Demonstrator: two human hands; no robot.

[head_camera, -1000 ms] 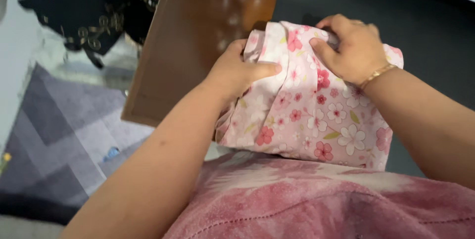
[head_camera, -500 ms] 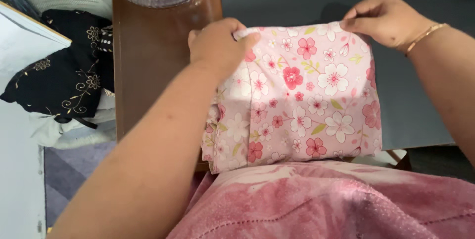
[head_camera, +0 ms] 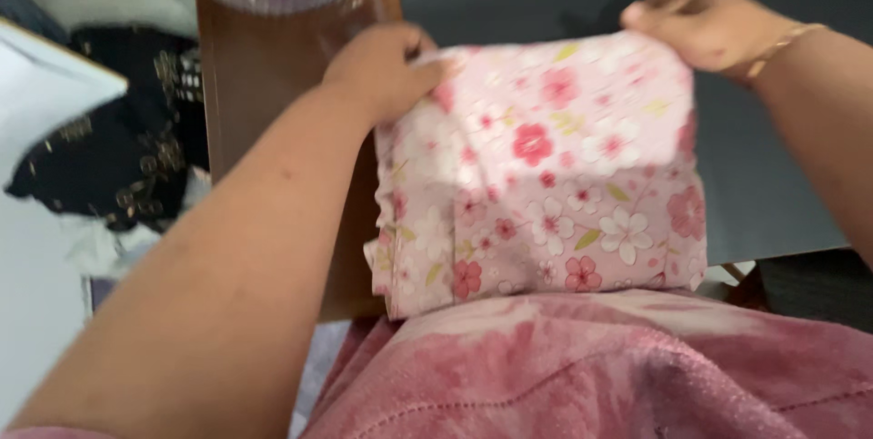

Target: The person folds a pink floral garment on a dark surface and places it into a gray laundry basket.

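Head view: left hand (head_camera: pixel 382 71) and right hand (head_camera: pixel 700 25) pinch the folded floral cloth's (head_camera: pixel 546 175) far corners, long axis left-right.

floral cloth (head_camera: pixel 546 166) spread wider, hands apart

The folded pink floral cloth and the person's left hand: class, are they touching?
Touching. In the head view, the left hand pinches the upper left corner of the folded pink floral cloth, its fingers curled over the edge with no gap showing.

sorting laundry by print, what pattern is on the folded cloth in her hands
Pale pink folded cloth with pink and white flowers; head view.
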